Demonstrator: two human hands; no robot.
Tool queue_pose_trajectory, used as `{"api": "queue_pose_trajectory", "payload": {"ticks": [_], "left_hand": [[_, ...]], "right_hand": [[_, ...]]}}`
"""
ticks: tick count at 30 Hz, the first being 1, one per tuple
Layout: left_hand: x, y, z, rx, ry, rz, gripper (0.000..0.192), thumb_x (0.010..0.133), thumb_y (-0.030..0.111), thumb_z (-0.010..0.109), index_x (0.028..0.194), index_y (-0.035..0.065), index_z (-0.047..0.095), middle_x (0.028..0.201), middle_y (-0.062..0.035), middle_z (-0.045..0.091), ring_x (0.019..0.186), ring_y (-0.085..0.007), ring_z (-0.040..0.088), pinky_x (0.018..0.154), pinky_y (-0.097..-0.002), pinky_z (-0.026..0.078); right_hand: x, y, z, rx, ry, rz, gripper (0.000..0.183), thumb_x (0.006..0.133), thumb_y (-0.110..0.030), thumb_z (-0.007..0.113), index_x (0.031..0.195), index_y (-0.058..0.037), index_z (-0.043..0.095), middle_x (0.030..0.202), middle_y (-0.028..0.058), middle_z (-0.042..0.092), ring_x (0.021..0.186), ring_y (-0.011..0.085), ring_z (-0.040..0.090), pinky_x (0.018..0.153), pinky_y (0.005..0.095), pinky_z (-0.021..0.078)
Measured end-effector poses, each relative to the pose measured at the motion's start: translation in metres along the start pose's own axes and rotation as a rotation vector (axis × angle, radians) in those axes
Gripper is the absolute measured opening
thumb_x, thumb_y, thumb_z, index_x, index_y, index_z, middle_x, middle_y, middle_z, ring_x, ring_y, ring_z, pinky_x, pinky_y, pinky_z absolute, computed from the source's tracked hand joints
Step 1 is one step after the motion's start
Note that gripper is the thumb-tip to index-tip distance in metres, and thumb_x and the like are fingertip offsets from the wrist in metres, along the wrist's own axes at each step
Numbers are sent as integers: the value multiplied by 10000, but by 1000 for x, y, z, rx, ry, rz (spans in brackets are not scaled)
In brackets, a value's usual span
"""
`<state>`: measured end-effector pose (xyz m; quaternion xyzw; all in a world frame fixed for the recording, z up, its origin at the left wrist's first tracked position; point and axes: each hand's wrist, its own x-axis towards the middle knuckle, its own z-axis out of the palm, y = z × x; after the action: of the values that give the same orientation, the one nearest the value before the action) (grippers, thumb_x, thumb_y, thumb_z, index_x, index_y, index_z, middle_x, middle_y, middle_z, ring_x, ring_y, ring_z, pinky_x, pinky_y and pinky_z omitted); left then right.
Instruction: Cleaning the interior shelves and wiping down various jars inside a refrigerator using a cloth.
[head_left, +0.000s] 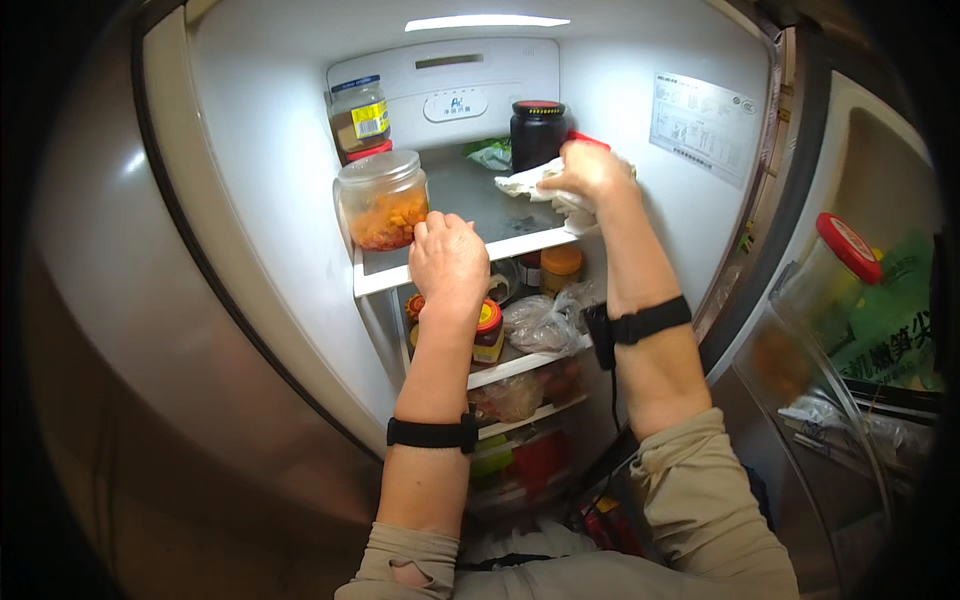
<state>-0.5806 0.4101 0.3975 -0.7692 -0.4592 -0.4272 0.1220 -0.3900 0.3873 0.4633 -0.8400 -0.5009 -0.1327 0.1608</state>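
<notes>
In the head view, my right hand (596, 176) presses a crumpled white cloth (551, 187) onto the right side of the upper glass shelf (480, 199) of an open refrigerator. Just behind the cloth stands a dark jar (538, 139) with a red-rimmed lid. Something red, partly hidden by my fingers, shows beside it. My left hand (450, 251) is curled at the shelf's front edge, right beside a clear plastic jar (385, 202) of orange-red food. Its palm side is hidden, so I cannot tell what it grips. Dark wet-looking marks lie on the shelf near the cloth.
A yellow-labelled glass jar (361, 116) stands on a red-lidded one at the back left. A green bag (491, 152) lies at the rear. The lower shelf holds jars and a knotted plastic bag (544, 322). At right, the open door's bin holds a red-lidded jar (847, 247).
</notes>
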Motion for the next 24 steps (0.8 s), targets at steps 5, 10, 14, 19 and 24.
{"api": "queue_pose_trajectory", "payload": {"ticks": [5, 10, 14, 19, 24], "left_hand": [[-1, 0, 18, -13, 7, -13, 278, 951, 244, 528, 940, 0, 661, 1015, -145, 614, 1004, -317, 579, 865, -428, 477], [-1, 2, 13, 70, 88, -99, 187, 911, 157, 523, 954, 12, 633, 994, -144, 606, 991, -307, 589, 873, -408, 484], [-13, 3, 6, -247, 399, -2, 107, 866, 30, 518, 941, -11, 582, 979, -175, 586, 964, -354, 574, 860, -432, 469], [-32, 3, 2, -307, 486, 130, 157, 838, -47, 504, 969, -35, 589, 1082, -197, 578, 1024, -363, 567, 905, -441, 456], [-41, -2, -12, -334, 364, 85, 118, 866, -11, 524, 951, -43, 600, 1101, -199, 574, 1034, -363, 566, 919, -442, 455]], "right_hand": [[-18, -8, 8, 5, 159, -24, 225, 870, -216, 603, 1033, -148, 743, 1140, 93, 669, 1108, 310, 601, 935, 506, 451], [-49, -36, 26, 186, 435, -482, 241, 753, -125, 646, 933, -233, 764, 901, 83, 695, 825, 291, 663, 772, 394, 518], [-62, -34, 37, 465, 547, -719, 231, 736, -55, 624, 869, -177, 768, 881, 72, 695, 830, 279, 642, 790, 372, 492], [-72, -24, 31, 475, 483, -631, 232, 760, -58, 628, 886, -191, 771, 954, 27, 692, 978, 243, 609, 892, 363, 444], [-63, 3, 25, 362, 524, -375, 271, 805, -59, 619, 916, -253, 771, 994, 2, 678, 1039, 238, 594, 898, 405, 478]]}}
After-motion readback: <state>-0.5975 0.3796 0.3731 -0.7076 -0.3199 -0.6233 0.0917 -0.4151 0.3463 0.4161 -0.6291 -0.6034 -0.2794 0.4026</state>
